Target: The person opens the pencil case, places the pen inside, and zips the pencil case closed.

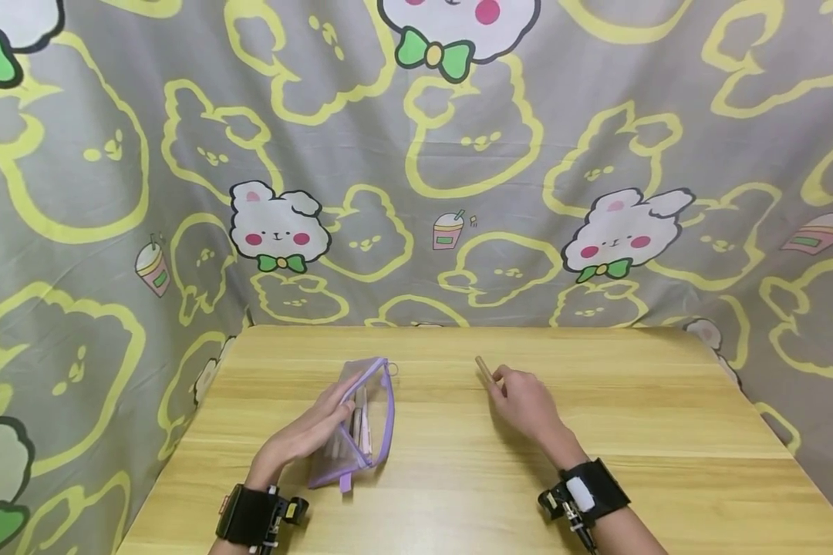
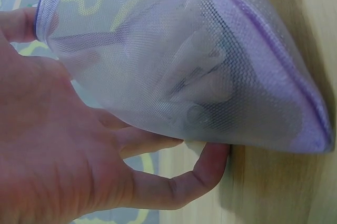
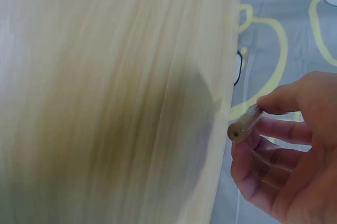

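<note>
A lilac mesh pencil pouch [image 1: 329,455] stands on the table at left of centre, its zip open at the top. Several pens [image 1: 362,428] show inside it, blurred by the mesh in the left wrist view. My left hand [image 1: 312,428] holds the pouch from its left side, the thumb at the rim of the opening and the other fingers along the outer wall. Right of the pouch, my right hand [image 1: 527,405] pinches a slim tan pen [image 3: 241,130] between thumb and fingertips. The pen's round end has a dark dot at its middle.
The wood-grain table [image 1: 458,493] reaches back to a grey curtain [image 1: 361,154] printed with rabbits and yellow outlines. More curtain hangs at both sides. A dark camera strap [image 1: 246,515] sits on the left wrist, and another strap [image 1: 597,489] on the right.
</note>
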A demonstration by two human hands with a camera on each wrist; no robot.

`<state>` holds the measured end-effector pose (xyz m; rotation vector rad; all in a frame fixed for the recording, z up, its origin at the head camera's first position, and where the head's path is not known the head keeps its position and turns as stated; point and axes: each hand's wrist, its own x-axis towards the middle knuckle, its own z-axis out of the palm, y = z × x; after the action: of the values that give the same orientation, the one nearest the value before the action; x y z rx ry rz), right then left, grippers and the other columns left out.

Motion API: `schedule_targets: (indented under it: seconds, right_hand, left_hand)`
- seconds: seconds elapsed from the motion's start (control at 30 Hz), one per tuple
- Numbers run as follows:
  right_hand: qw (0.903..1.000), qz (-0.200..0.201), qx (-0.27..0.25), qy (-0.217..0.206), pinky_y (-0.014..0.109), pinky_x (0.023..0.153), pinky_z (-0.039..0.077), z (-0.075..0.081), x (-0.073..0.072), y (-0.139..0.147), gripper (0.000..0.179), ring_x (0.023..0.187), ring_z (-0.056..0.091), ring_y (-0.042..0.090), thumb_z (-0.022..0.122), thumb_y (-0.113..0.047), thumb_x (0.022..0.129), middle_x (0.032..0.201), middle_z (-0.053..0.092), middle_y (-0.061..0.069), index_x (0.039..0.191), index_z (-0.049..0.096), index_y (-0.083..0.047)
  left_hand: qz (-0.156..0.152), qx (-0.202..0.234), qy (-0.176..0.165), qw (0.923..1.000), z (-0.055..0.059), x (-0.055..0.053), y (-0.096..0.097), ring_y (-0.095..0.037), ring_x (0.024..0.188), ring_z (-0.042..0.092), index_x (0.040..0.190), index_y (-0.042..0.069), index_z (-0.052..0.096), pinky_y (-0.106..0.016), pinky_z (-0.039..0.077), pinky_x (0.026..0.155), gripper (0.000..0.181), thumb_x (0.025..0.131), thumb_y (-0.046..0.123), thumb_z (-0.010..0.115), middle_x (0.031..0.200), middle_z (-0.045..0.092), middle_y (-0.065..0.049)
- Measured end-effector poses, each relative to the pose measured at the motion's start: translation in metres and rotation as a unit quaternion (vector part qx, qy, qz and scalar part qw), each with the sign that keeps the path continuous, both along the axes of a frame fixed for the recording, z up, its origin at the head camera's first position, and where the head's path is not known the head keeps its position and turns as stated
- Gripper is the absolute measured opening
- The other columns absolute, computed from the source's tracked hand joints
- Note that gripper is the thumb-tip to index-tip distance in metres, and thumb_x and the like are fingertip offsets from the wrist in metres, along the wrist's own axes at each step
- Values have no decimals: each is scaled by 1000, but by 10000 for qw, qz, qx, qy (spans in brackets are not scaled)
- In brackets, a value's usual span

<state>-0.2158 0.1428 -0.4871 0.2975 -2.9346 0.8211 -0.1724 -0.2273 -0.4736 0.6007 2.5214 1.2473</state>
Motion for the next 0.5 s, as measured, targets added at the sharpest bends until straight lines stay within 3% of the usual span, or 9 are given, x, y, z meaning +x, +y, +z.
schedule_targets:
  seconds: [0.23, 0.5]
  right_hand:
    - [9971, 169, -622, -414, 22, 43, 42, -1, 7, -22, 15, 52, 53, 10, 67, -9, 92, 75, 70, 4, 104, 71, -1]
    - [9932, 305, -934, -619, 22, 51, 46, 2, 13, -41, 26, 61, 56, 10, 67, -3, 88, 75, 66, 0, 114, 69, -1]
  left_hand:
    - [18, 144, 58, 9999, -3, 0, -2, -55, 151, 11, 164, 11, 11, -86, 12, 108, 58, 110, 25, 27, 169, 6, -25]
    - [311, -125, -135, 9993, -2, 2, -4, -51, 152, 13, 165, 15, 10, -83, 12, 111, 60, 109, 25, 30, 168, 8, -27]
